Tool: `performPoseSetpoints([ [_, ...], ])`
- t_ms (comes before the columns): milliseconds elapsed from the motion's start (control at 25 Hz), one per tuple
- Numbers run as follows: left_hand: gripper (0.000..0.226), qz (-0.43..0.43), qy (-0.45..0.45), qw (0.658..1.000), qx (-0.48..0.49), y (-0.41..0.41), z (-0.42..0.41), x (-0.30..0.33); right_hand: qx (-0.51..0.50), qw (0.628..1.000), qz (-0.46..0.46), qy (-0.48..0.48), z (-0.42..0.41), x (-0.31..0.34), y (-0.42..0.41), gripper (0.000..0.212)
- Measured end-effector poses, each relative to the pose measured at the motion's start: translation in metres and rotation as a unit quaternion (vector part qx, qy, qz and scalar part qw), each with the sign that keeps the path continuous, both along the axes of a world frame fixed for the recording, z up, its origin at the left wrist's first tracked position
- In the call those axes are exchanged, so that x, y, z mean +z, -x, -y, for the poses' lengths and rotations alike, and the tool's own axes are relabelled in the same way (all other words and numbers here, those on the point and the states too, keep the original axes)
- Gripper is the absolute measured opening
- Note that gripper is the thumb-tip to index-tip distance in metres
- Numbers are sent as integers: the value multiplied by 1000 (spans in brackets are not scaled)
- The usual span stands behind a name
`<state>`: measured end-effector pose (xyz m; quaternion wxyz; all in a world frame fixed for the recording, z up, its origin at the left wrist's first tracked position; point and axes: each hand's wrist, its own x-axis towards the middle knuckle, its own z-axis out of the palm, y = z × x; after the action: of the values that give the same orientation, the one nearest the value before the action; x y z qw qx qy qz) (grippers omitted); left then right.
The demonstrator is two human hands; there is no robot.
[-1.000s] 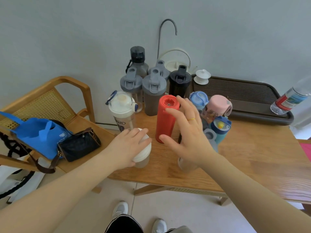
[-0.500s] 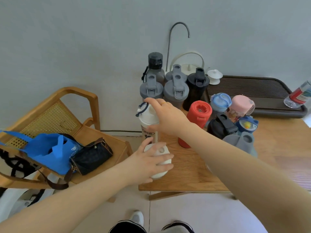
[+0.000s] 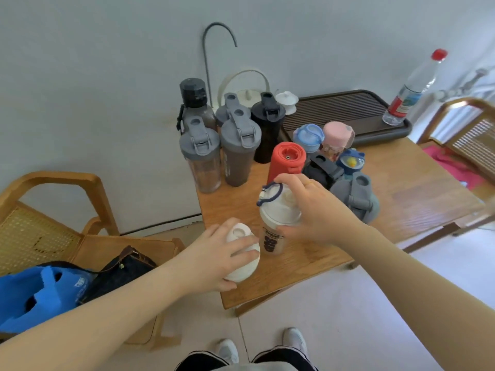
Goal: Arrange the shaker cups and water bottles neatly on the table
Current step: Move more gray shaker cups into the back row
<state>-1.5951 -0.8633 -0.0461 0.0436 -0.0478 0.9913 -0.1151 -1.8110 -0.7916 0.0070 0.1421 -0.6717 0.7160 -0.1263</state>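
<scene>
Left hand [image 3: 214, 261] wrapped from the side over a white-lidded cup [image 3: 242, 253] near the front left corner of the wooden bench [image 3: 417, 194], fingers curled across the lid, grip closed on it. Right hand [image 3: 318, 210] clasped from the right around a clear shaker cup [image 3: 276, 228] with white lid and dark blue loop, thumb low on the printed body, fingers over the lid edge, grip closed on it too. The two cups upright, just beside each other, at the near left part of the bench; whether touching, hard to tell. Directly behind the shaker cup, a red bottle [image 3: 285, 162], upright. To its right a tight cluster: a black-lidded bottle [image 3: 322, 170], a large grey jug [image 3: 355, 196], a light blue lidded bottle [image 3: 306, 136], a pink-lidded bottle [image 3: 336, 139] and a small blue bottle [image 3: 351, 160] with a yellow spot on top. At the back left, by the wall, two grey-lidded shakers [image 3: 241, 145] side by side in front, a third grey lid, a black shaker [image 3: 267, 127] and a dark-capped smoky bottle [image 3: 194, 103] behind. At the far end, a dark slatted tray [image 3: 348, 111] carrying a clear plastic water bottle [image 3: 412, 87] with red cap and red label, well apart from the rest. Left of the bench, a wooden chair [image 3: 53, 210] holding a blue bag [image 3: 40, 293] and a dark purse [image 3: 120, 271].
</scene>
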Motion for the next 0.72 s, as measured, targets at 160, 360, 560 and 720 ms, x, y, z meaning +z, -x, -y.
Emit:
performPoseSetpoints([
  [160,84,-64,-55,995,43,10,2,-9,-69,998,-7,-1,-27,2,8,84],
  [360,103,-84,-154,969,172,28,0,-12,-67,998,-9,-7,-37,3,5,84],
  [560,84,-159,-288,926,183,37,13,9,3,994,-106,-21,-29,11,9,89],
  [720,61,-269,-317,887,203,63,41,42,44,996,-80,0,-14,42,37,84],
])
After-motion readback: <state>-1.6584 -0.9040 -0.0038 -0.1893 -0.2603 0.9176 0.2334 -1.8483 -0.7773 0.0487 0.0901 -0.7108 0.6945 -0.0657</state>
